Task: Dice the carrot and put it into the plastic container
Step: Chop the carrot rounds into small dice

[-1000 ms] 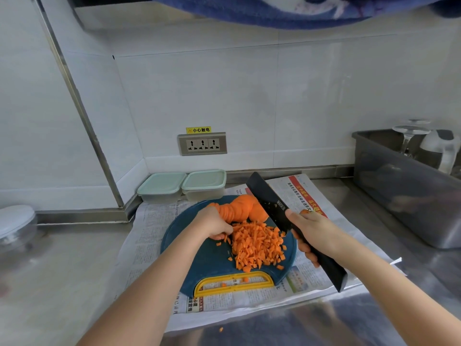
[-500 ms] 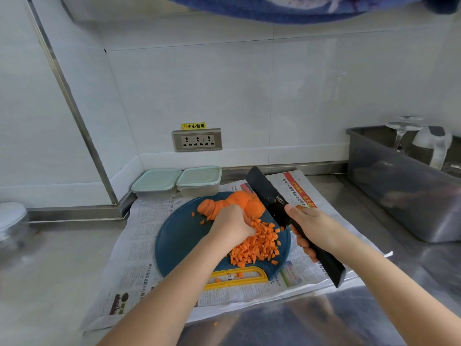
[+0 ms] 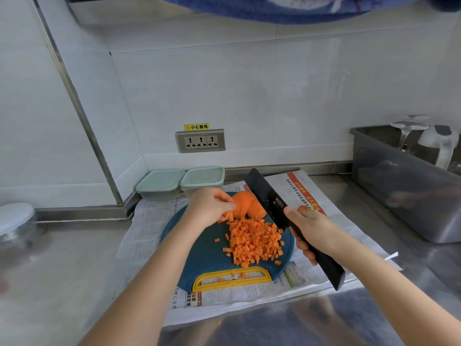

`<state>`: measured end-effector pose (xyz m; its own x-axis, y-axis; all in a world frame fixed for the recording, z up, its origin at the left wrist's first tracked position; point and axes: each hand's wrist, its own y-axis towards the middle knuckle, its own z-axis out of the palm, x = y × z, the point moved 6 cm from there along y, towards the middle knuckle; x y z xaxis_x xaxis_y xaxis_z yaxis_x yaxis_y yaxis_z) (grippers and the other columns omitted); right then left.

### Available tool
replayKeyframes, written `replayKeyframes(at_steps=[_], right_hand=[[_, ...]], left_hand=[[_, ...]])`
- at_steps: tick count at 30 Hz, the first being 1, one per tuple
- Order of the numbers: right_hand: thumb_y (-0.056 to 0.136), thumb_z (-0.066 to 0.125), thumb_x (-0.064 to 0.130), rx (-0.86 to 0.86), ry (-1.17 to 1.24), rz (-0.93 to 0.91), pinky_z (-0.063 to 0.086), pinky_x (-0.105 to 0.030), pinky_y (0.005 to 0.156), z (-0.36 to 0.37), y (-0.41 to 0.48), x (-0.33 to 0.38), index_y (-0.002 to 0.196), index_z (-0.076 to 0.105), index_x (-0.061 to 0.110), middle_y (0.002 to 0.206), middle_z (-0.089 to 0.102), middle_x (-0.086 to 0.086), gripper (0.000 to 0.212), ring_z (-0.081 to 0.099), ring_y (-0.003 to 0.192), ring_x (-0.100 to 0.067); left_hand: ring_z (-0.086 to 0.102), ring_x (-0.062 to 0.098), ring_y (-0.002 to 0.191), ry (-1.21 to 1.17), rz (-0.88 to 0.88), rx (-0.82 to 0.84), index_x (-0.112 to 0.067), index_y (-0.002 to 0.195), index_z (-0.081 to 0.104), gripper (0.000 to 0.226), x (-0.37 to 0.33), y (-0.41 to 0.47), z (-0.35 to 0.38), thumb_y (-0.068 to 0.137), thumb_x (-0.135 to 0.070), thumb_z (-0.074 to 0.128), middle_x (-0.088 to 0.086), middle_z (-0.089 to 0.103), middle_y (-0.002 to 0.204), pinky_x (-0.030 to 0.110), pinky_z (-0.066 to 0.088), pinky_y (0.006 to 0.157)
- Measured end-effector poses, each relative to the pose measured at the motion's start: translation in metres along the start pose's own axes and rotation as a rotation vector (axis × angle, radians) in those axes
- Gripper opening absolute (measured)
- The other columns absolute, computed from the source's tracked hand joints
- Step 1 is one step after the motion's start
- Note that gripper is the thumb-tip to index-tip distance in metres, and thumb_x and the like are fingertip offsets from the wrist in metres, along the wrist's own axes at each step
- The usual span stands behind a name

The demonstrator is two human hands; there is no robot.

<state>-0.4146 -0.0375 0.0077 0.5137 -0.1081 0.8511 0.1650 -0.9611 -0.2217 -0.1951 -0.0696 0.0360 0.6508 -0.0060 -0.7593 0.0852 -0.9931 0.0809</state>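
Head view: carrot dicing on a round dark-blue cutting board with a yellow handle slot, laid on a sheet of newspaper.
Left hand is curled, its fingertips pinching a few carrot strips at the board's far side, just beside the uncut orange carrot chunks. Right hand is clamped on the handle of a black rectangular cleaver, whose blade slants along the board's right edge. Between the hands lies the heap of diced carrot. Two lidded pale-green plastic containers stand just beyond the board, against the wall.
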Motion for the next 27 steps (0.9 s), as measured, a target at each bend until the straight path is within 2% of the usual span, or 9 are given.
replayKeyframes(at_steps=[6, 12, 15, 17, 18, 20, 23, 25, 27], right_hand=[[0.1, 0.04, 0.044, 0.035, -0.014, -0.048, 0.039, -0.025, 0.039, 0.014, -0.003, 0.011, 0.069, 0.049, 0.007, 0.046, 0.048, -0.002, 0.049, 0.042, 0.037, -0.019], [0.1, 0.039, 0.045, 0.052, -0.043, -0.071, 0.039, -0.026, 0.039, 0.02, -0.005, 0.013, 0.07, 0.048, 0.008, 0.046, 0.048, -0.003, 0.048, 0.042, 0.038, -0.02], [0.1, 0.039, 0.043, 0.072, -0.06, -0.082, 0.038, -0.026, 0.037, 0.025, -0.009, 0.012, 0.071, 0.047, 0.007, 0.046, 0.046, -0.004, 0.048, 0.04, 0.036, -0.02], [0.101, 0.038, 0.042, 0.098, -0.086, -0.095, 0.036, -0.025, 0.036, 0.033, -0.013, 0.012, 0.071, 0.047, 0.006, 0.047, 0.045, -0.006, 0.047, 0.04, 0.036, -0.02], [0.101, 0.037, 0.043, 0.111, -0.114, -0.105, 0.036, -0.025, 0.036, 0.037, -0.014, 0.012, 0.071, 0.046, 0.006, 0.048, 0.045, -0.006, 0.047, 0.04, 0.035, -0.021], [0.101, 0.036, 0.044, 0.122, -0.194, -0.138, 0.037, -0.025, 0.037, 0.046, -0.018, 0.013, 0.071, 0.045, 0.007, 0.05, 0.046, -0.008, 0.048, 0.042, 0.035, -0.02], [0.1, 0.035, 0.045, 0.115, -0.321, -0.2, 0.04, -0.029, 0.041, 0.061, -0.02, 0.016, 0.069, 0.045, 0.01, 0.056, 0.047, -0.007, 0.048, 0.047, 0.041, -0.02], [0.101, 0.036, 0.044, 0.119, -0.401, -0.257, 0.039, -0.03, 0.048, 0.073, -0.019, 0.018, 0.064, 0.043, 0.014, 0.056, 0.043, -0.002, 0.048, 0.044, 0.046, -0.015], [0.101, 0.037, 0.042, 0.148, -0.429, -0.296, 0.033, -0.027, 0.05, 0.083, -0.019, 0.018, 0.061, 0.041, 0.015, 0.055, 0.039, 0.0, 0.049, 0.035, 0.045, -0.011]], left_hand=[[0.061, 0.011, 0.064, 0.158, -0.154, 0.202, -0.018, 0.076, 0.07, 0.008, 0.04, -0.016, -0.011, 0.084, -0.015, 0.069, 0.005, 0.07, 0.072, 0.018, 0.053, 0.058], [0.061, 0.008, 0.059, 0.082, -0.169, 0.209, -0.018, 0.08, 0.071, 0.003, 0.055, -0.03, 0.015, 0.083, -0.018, 0.071, 0.002, 0.069, 0.07, 0.015, 0.05, 0.054], [0.057, 0.005, 0.052, 0.165, -0.127, 0.152, -0.023, 0.074, 0.07, 0.01, 0.061, -0.033, 0.011, 0.084, -0.02, 0.07, 0.0, 0.068, 0.062, 0.015, 0.048, 0.054], [0.062, 0.004, 0.059, 0.271, -0.108, 0.088, -0.024, 0.077, 0.071, 0.007, 0.067, -0.036, 0.004, 0.084, -0.023, 0.07, -0.001, 0.07, 0.065, 0.016, 0.049, 0.062], [0.065, 0.006, 0.066, 0.32, -0.104, 0.063, -0.024, 0.084, 0.072, 0.002, 0.07, -0.039, 0.001, 0.084, -0.024, 0.07, -0.002, 0.072, 0.072, 0.019, 0.05, 0.068], [0.065, 0.007, 0.078, 0.378, -0.101, 0.017, -0.021, 0.101, 0.07, 0.02, 0.076, -0.045, -0.002, 0.083, -0.029, 0.072, -0.005, 0.072, 0.091, 0.021, 0.05, 0.074], [0.058, 0.006, 0.085, 0.383, -0.104, -0.049, -0.02, 0.114, 0.062, 0.04, 0.085, -0.058, -0.005, 0.081, -0.039, 0.073, -0.006, 0.067, 0.105, 0.019, 0.042, 0.07], [0.058, 0.007, 0.085, 0.376, -0.111, -0.108, -0.02, 0.112, 0.062, 0.039, 0.091, -0.066, -0.007, 0.081, -0.041, 0.071, -0.006, 0.066, 0.103, 0.02, 0.044, 0.068], [0.061, 0.006, 0.083, 0.379, -0.105, -0.16, -0.021, 0.104, 0.065, 0.027, 0.095, -0.073, -0.007, 0.084, -0.039, 0.069, -0.009, 0.067, 0.095, 0.022, 0.049, 0.068]])
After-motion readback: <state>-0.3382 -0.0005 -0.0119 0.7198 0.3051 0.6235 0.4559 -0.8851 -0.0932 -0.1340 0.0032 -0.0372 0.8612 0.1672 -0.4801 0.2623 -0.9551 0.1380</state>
